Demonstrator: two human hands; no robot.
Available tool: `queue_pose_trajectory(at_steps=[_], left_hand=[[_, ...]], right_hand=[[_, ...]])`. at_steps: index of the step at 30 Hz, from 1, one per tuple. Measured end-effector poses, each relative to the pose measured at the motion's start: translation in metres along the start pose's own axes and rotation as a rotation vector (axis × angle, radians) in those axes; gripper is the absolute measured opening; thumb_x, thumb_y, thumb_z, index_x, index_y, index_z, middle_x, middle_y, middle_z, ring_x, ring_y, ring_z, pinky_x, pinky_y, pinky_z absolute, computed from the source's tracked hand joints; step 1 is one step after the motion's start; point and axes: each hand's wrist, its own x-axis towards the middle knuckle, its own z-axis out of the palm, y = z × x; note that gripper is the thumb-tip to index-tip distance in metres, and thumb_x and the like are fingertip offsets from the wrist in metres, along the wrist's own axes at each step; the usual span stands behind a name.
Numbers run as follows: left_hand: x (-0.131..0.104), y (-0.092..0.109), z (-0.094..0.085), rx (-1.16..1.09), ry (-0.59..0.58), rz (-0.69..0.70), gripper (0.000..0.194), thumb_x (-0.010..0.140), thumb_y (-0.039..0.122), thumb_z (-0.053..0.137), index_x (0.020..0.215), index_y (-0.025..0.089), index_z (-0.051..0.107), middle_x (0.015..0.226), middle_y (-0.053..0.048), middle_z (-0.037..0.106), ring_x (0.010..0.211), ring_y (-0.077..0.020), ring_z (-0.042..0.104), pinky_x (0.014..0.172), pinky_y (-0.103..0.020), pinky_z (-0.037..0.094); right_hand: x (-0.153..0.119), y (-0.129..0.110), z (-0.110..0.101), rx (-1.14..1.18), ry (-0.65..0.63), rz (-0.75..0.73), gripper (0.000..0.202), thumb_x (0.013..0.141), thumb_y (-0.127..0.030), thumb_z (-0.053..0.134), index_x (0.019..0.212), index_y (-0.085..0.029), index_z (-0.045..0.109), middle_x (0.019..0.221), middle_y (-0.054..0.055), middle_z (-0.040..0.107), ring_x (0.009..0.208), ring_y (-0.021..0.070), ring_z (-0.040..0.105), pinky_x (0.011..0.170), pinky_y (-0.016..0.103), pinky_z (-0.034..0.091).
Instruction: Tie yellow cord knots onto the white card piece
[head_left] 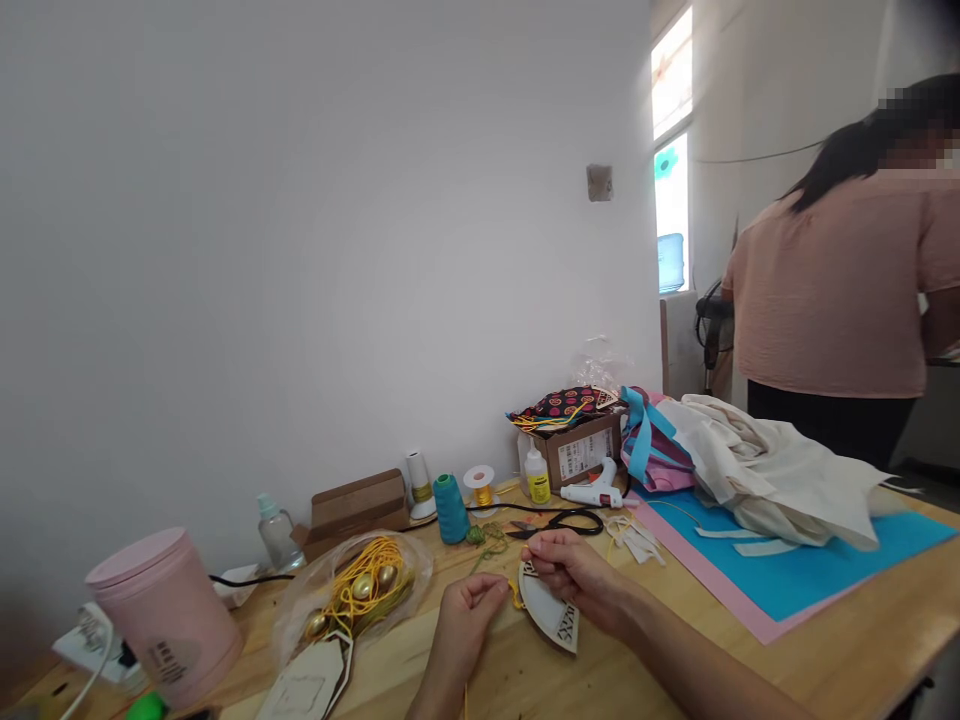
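While I work over the near half of the table (675,575), well in from its right edge, the white fan-shaped piece (541,615) is between my hands, tilted, with yellow cord (516,597) by its left side; I cannot tell whether it touches the wood. My left hand (474,610) has thumb and forefinger together, apparently on the cord. My right hand (568,575) is pinched at the piece's upper end and seems to hold it, though my fingers hide the exact grip. I judge the step in hand to be fitting cord to the piece; the next move calls for a steady right pinch and a light left pull. Just beyond are scissors (553,523) and green thread (491,540). Toward the wall-side edge stand a teal thread cone (451,510) and a glue bottle (538,478); a blue sheet (795,590) covers the far right corner.
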Motion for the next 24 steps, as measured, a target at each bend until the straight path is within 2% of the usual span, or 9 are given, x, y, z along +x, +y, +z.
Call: queue_pose_trajectory(at_steps=[7, 10, 13, 16, 19, 21, 24], left_hand=[[0.0, -0.002, 0.002, 0.014, 0.004, 0.012, 0.023, 0.051, 0.034, 0.065, 0.052, 0.011, 0.064, 0.045, 0.0, 0.061, 0.043, -0.0125, 0.051, 0.043, -0.019, 0.034], [0.002, -0.004, 0.0, -0.038, 0.002, 0.012, 0.022, 0.051, 0.033, 0.065, 0.055, 0.012, 0.065, 0.047, -0.001, 0.063, 0.045, -0.0126, 0.052, 0.046, -0.02, 0.037], [0.003, -0.005, -0.001, -0.077, 0.011, 0.016, 0.021, 0.051, 0.032, 0.066, 0.059, 0.012, 0.066, 0.053, -0.002, 0.065, 0.05, -0.0142, 0.055, 0.051, -0.022, 0.04], [0.003, -0.005, -0.001, -0.08, -0.005, 0.019, 0.021, 0.052, 0.031, 0.066, 0.061, 0.012, 0.066, 0.057, -0.003, 0.067, 0.055, -0.0153, 0.057, 0.056, -0.023, 0.042], [0.001, -0.003, 0.001, -0.049, -0.004, 0.033, 0.021, 0.054, 0.031, 0.065, 0.064, 0.013, 0.067, 0.058, -0.004, 0.067, 0.055, -0.0156, 0.056, 0.055, -0.024, 0.041], [0.0, -0.001, 0.002, -0.015, -0.005, 0.054, 0.02, 0.055, 0.03, 0.064, 0.064, 0.013, 0.067, 0.057, -0.003, 0.066, 0.055, -0.0155, 0.056, 0.055, -0.023, 0.041], [-0.002, 0.002, 0.004, 0.025, -0.025, 0.096, 0.015, 0.056, 0.027, 0.063, 0.059, 0.013, 0.067, 0.054, -0.002, 0.064, 0.056, -0.0147, 0.054, 0.056, -0.022, 0.04]], right_hand=[[0.007, 0.005, -0.006, 0.144, 0.124, 0.038, 0.01, 0.066, -0.021, 0.052, 0.063, -0.012, 0.049, 0.042, -0.01, 0.022, 0.034, 0.0007, 0.009, 0.031, 0.015, 0.001], [0.004, 0.001, -0.007, 0.207, 0.056, 0.08, 0.01, 0.066, -0.019, 0.048, 0.073, -0.012, 0.052, 0.04, -0.01, 0.026, 0.032, 0.0009, 0.011, 0.031, 0.015, 0.003], [-0.003, -0.005, -0.004, 0.204, -0.07, 0.104, 0.028, 0.067, -0.015, 0.042, 0.093, -0.014, 0.052, 0.035, -0.01, 0.033, 0.029, 0.0023, 0.012, 0.03, 0.016, 0.005], [-0.008, -0.006, 0.001, 0.123, -0.122, 0.104, 0.037, 0.068, -0.015, 0.04, 0.105, -0.014, 0.047, 0.03, -0.009, 0.038, 0.027, 0.0037, 0.015, 0.031, 0.017, 0.009], [-0.009, -0.003, 0.005, -0.008, -0.093, 0.075, 0.04, 0.069, -0.019, 0.043, 0.109, -0.013, 0.045, 0.029, -0.01, 0.038, 0.027, 0.0035, 0.017, 0.032, 0.017, 0.011], [-0.006, 0.002, 0.008, -0.157, -0.054, 0.059, 0.042, 0.069, -0.022, 0.045, 0.11, -0.013, 0.043, 0.03, -0.01, 0.038, 0.026, 0.0032, 0.021, 0.032, 0.016, 0.013], [-0.003, 0.008, 0.013, -0.515, 0.019, 0.062, 0.044, 0.069, -0.027, 0.045, 0.111, -0.015, 0.042, 0.032, -0.01, 0.038, 0.026, 0.0041, 0.026, 0.033, 0.016, 0.016]])
